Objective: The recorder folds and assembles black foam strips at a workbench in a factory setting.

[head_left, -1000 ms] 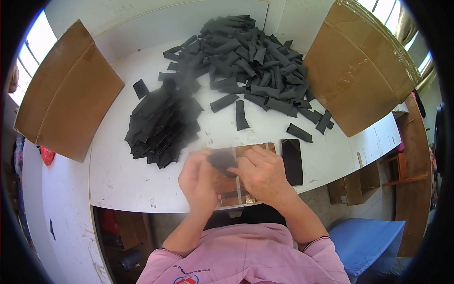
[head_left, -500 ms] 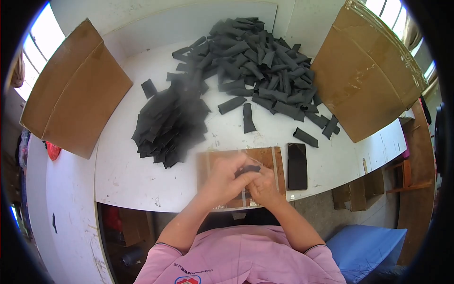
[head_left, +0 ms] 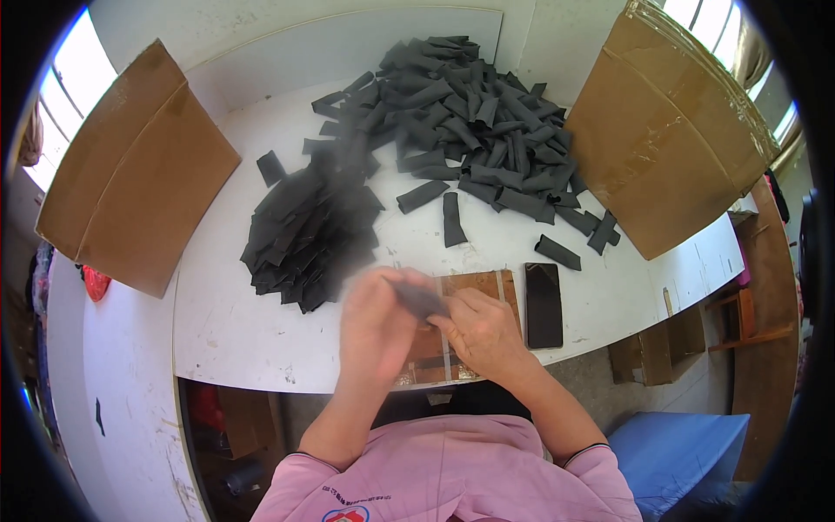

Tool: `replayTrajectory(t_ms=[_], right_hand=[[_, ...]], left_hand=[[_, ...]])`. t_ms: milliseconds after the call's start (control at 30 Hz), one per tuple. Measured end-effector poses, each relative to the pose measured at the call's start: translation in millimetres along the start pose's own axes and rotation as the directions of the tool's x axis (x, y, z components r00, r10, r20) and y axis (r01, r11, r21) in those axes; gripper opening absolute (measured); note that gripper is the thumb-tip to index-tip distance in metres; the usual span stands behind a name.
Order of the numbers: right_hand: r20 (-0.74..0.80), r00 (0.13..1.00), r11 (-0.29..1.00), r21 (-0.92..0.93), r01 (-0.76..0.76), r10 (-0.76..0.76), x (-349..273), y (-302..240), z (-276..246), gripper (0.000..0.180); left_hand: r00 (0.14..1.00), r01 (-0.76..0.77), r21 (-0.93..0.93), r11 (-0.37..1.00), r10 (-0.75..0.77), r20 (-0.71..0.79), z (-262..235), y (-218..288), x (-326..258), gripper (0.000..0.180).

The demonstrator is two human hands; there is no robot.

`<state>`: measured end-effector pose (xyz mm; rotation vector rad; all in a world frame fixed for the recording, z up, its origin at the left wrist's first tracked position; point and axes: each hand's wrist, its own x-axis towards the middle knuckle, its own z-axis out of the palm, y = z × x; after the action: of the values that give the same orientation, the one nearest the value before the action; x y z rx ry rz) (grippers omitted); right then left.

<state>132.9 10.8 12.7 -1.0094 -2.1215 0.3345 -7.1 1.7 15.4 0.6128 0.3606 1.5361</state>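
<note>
Left hand (head_left: 372, 315) and right hand (head_left: 477, 325) parted since earlier, dark fabric piece (head_left: 420, 301) pinched by right over taped board (head_left: 427, 349), left grip too blurred to tell, ends hidden, long axis slanting down rightward

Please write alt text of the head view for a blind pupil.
The right hand pinches a dark piece against the blurred left hand, over a brown board on a white table. A dark heap lies left, a larger heap farther back, a phone right.
</note>
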Motion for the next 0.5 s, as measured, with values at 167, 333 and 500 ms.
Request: replayTrajectory(t_ms=[167,333,500], right_hand=[[0.038,0.999,0.997,-0.078,-0.024,0.027,-18.2,15.7,21.1,0.024],[-0.008,0.997,0.997,-0.022,-0.071,0.071,-21.4,18.9,23.0,0.026],[-0.015,1.000,0.999,0.050,0.006,-0.006,-21.6,13.0,21.6,0.014]], left_hand=[[0.998,0.054,0.053,0.997,-0.054,-0.014,-11.3,-7.8,-6.9,0.015],[0.999,-0.004,0.289,0.957,0.014,-0.035,-1.2,0.6,0.7,0.015],[0.997,-0.049,0.566,0.823,0.010,0.072,-9.7,6.3,-3.1,0.009]])
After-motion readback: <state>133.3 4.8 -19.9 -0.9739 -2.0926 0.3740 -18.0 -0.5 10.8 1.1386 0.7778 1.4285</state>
